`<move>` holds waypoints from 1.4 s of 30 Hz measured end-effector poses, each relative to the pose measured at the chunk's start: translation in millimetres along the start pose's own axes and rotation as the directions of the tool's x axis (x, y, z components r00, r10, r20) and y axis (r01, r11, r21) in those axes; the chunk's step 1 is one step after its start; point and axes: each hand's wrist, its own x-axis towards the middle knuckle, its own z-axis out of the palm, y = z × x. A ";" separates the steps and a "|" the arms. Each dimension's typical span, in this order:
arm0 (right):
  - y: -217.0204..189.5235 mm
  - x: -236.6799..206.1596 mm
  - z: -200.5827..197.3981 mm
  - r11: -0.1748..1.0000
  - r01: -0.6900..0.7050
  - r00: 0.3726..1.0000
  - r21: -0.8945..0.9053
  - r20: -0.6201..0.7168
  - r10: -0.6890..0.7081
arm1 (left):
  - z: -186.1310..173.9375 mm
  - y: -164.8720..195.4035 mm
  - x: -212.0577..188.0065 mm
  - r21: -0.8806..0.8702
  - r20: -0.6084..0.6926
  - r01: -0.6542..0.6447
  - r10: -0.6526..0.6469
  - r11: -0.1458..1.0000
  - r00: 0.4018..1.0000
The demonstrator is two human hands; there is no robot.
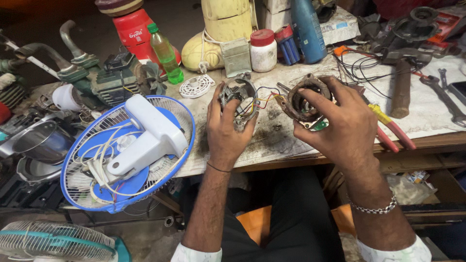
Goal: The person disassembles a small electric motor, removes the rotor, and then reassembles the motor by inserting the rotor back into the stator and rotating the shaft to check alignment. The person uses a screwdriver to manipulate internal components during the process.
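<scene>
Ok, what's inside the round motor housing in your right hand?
Inside the round motor housing, held by the right hand, a dark rusty cavity shows a pale metal part at its centre. Coloured wires run from it to the part in the left hand. Fingers cover its lower side.

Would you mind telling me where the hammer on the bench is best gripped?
Probably the hammer is best taken by its wooden handle, from above. It lies flat and bare on the paper-covered bench, thicker end pointing at you, right of the pliers.

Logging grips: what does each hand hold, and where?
Left hand: motor cover, by its rim. Right hand: motor, around its body.
</scene>
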 end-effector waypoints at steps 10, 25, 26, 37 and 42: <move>-3.2 3.5 2.2 0.989 0.052 0.999 0.137 0.007 -0.053 | -5.2 20.3 2.3 -0.001 0.094 0.004 -0.004 1.000 0.996; 0.2 1.5 2.5 0.992 0.047 0.999 0.120 -0.027 -0.044 | -7.2 29.1 0.3 -0.111 0.234 0.032 -0.005 0.993 0.972; 2.1 1.4 2.5 0.989 0.044 0.999 0.138 -0.024 -0.041 | -6.4 29.1 -0.5 -0.099 0.238 0.039 -0.014 0.994 0.971; 14.0 0.9 11.5 0.970 0.123 0.991 0.212 0.026 -0.131 | -9.5 32.0 2.3 -0.102 0.280 0.078 -0.047 0.992 0.959; 3.1 2.9 8.4 0.943 0.189 0.976 0.274 0.050 -0.211 | -8.6 35.6 1.5 -0.095 0.341 0.103 -0.065 0.990 0.938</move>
